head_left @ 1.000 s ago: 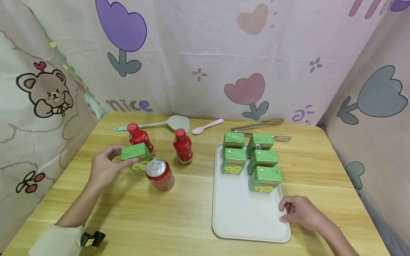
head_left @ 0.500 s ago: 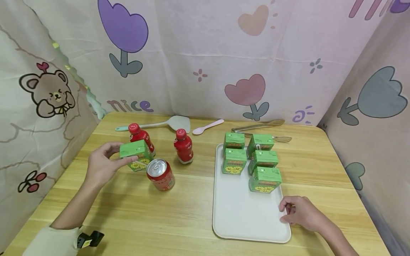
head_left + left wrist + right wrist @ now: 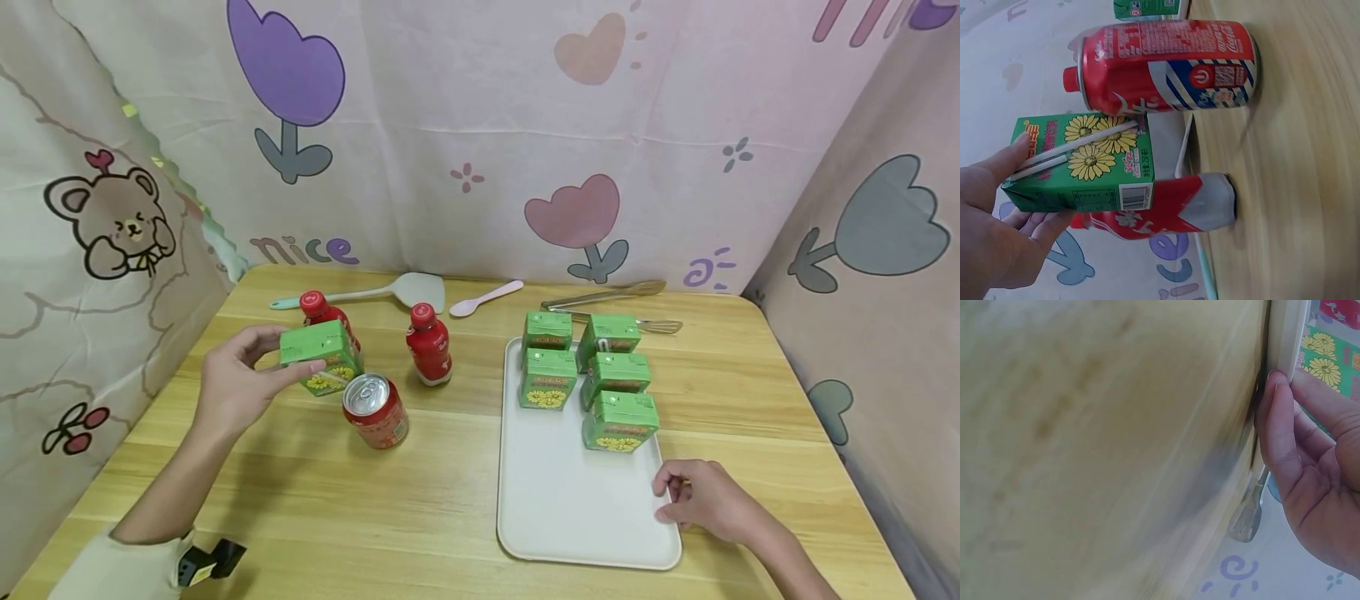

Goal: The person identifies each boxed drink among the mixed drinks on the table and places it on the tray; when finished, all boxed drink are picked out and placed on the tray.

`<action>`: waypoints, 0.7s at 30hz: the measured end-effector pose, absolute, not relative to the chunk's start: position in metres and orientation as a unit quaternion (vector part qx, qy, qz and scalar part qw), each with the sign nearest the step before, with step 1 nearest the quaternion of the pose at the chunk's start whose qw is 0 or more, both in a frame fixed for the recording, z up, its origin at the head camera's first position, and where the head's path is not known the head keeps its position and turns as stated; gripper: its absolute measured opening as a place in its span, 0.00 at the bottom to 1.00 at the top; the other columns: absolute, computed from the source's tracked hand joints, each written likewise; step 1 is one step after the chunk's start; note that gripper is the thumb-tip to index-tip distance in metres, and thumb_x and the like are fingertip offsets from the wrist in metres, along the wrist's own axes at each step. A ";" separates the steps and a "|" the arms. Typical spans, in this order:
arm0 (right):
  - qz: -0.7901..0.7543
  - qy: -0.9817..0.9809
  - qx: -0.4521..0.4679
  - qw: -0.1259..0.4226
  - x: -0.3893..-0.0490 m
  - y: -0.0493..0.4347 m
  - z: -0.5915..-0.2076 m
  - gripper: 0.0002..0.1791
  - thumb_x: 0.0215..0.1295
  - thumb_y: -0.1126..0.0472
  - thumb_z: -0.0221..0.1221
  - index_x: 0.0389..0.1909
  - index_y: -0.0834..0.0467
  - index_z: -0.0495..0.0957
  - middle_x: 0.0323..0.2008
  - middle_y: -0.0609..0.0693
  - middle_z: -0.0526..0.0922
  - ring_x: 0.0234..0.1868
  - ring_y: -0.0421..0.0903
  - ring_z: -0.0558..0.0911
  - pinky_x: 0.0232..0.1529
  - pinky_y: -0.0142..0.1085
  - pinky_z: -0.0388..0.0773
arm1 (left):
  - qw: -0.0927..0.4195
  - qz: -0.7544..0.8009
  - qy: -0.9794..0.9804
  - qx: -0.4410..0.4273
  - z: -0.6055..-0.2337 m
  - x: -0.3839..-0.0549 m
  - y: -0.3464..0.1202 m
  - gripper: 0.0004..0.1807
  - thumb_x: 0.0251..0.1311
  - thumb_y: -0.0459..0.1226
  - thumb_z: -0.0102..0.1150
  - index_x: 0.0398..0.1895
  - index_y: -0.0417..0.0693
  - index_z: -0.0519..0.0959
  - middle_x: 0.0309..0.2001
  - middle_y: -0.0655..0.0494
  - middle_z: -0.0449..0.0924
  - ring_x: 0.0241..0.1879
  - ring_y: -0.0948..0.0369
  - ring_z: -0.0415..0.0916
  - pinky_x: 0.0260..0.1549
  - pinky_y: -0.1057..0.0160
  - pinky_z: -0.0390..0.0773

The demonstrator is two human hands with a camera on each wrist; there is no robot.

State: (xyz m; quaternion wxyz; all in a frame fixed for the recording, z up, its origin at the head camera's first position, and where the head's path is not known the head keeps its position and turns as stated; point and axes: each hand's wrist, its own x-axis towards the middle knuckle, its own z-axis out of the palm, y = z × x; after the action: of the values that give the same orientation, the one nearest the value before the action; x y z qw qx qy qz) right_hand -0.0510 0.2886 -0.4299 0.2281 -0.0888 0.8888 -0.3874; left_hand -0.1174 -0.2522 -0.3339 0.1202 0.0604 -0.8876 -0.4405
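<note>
My left hand [image 3: 236, 379] grips a green drink carton [image 3: 311, 340] between thumb and fingers. Yellow flowers and a white straw show on the carton's front in the left wrist view, where it hangs clear of the wooden table. Just beside it stands a red soda can [image 3: 381, 425]; one red bottle [image 3: 318, 307] is partly hidden behind the carton. A second red bottle [image 3: 430, 346] stands to the right. My right hand [image 3: 708, 504] pinches the right rim of a white tray [image 3: 577, 508]. Several matching green cartons [image 3: 621, 421] stand upright on its far half.
Along the back of the table lie a pale spatula [image 3: 416, 290], a pink spoon [image 3: 483, 298], metal tongs [image 3: 600, 294] and a whisk [image 3: 662, 326]. A printed curtain [image 3: 450, 100] hangs close behind the table and at both sides.
My left hand has lifted the carton slightly and shifted it a little toward the back, covering more of the rear bottle. The right hand and the tray have stayed put.
</note>
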 end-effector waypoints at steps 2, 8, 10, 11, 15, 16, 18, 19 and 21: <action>-0.385 0.890 -0.085 0.229 -0.051 0.288 -0.429 0.13 0.46 0.63 0.71 0.30 0.59 0.76 0.23 0.48 0.71 0.18 0.34 0.69 0.18 0.29 0.73 | 0.126 -0.449 -0.883 0.058 -0.332 -0.118 -0.249 0.30 0.43 0.42 0.75 0.50 0.41 0.75 0.35 0.78 0.75 0.37 0.78 0.74 0.33 0.83 0.76; -0.383 0.891 -0.084 0.229 -0.052 0.287 -0.429 0.13 0.46 0.63 0.71 0.29 0.59 0.76 0.23 0.48 0.71 0.19 0.34 0.69 0.18 0.29 0.73 | 0.141 -0.475 -0.868 0.040 -0.323 -0.117 -0.243 0.27 0.42 0.37 0.76 0.49 0.43 0.76 0.36 0.75 0.77 0.38 0.78 0.75 0.35 0.81 0.77; -0.383 0.891 -0.083 0.230 -0.052 0.287 -0.429 0.13 0.46 0.63 0.71 0.29 0.58 0.76 0.23 0.48 0.71 0.19 0.34 0.69 0.18 0.29 0.73 | 0.143 -0.479 -0.865 0.035 -0.319 -0.117 -0.241 0.27 0.43 0.36 0.76 0.49 0.43 0.76 0.37 0.74 0.77 0.39 0.77 0.76 0.36 0.81 0.78; -0.384 0.890 -0.084 0.230 -0.053 0.287 -0.429 0.13 0.46 0.63 0.71 0.29 0.58 0.76 0.23 0.48 0.71 0.19 0.34 0.69 0.18 0.29 0.73 | 0.144 -0.481 -0.864 0.033 -0.317 -0.117 -0.239 0.27 0.43 0.36 0.75 0.49 0.43 0.76 0.37 0.74 0.77 0.39 0.77 0.76 0.36 0.81 0.78; -0.385 0.890 -0.083 0.230 -0.053 0.287 -0.429 0.13 0.46 0.63 0.71 0.29 0.58 0.76 0.23 0.48 0.71 0.18 0.34 0.69 0.18 0.29 0.73 | 0.150 -0.488 -0.859 0.021 -0.308 -0.117 -0.233 0.28 0.42 0.35 0.75 0.50 0.42 0.76 0.39 0.74 0.76 0.40 0.77 0.76 0.36 0.80 0.78; -0.386 0.890 -0.085 0.229 -0.052 0.287 -0.429 0.13 0.46 0.63 0.71 0.29 0.58 0.76 0.23 0.48 0.71 0.18 0.34 0.69 0.18 0.29 0.73 | 0.152 -0.491 -0.858 0.017 -0.306 -0.118 -0.231 0.29 0.42 0.35 0.75 0.51 0.41 0.76 0.40 0.74 0.77 0.41 0.77 0.76 0.36 0.80 0.78; -0.388 0.889 -0.088 0.228 -0.051 0.288 -0.429 0.13 0.46 0.63 0.71 0.29 0.59 0.76 0.23 0.48 0.71 0.18 0.34 0.69 0.18 0.29 0.73 | 0.155 -0.497 -0.854 0.008 -0.302 -0.118 -0.227 0.29 0.42 0.34 0.75 0.52 0.40 0.76 0.41 0.75 0.77 0.42 0.76 0.76 0.36 0.79 0.78; -0.390 0.888 -0.089 0.228 -0.051 0.288 -0.429 0.13 0.46 0.63 0.71 0.29 0.59 0.76 0.23 0.48 0.71 0.18 0.34 0.69 0.18 0.29 0.74 | 0.157 -0.498 -0.853 0.003 -0.300 -0.119 -0.224 0.29 0.42 0.34 0.75 0.52 0.39 0.76 0.41 0.75 0.77 0.42 0.76 0.77 0.36 0.79 0.79; -0.391 0.887 -0.091 0.228 -0.051 0.288 -0.429 0.13 0.46 0.63 0.71 0.30 0.59 0.76 0.23 0.48 0.71 0.19 0.34 0.69 0.18 0.29 0.74 | 0.158 -0.504 -0.849 -0.008 -0.298 -0.119 -0.220 0.29 0.42 0.33 0.75 0.51 0.39 0.76 0.41 0.74 0.78 0.42 0.75 0.77 0.36 0.78 0.79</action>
State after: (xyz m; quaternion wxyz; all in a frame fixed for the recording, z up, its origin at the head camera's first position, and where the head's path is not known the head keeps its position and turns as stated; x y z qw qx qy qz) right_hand -0.0509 0.2880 -0.4293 0.2277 -0.0915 0.8872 -0.3908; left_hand -0.1192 -0.2196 -0.2977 0.1578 -0.0084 -0.8493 -0.5037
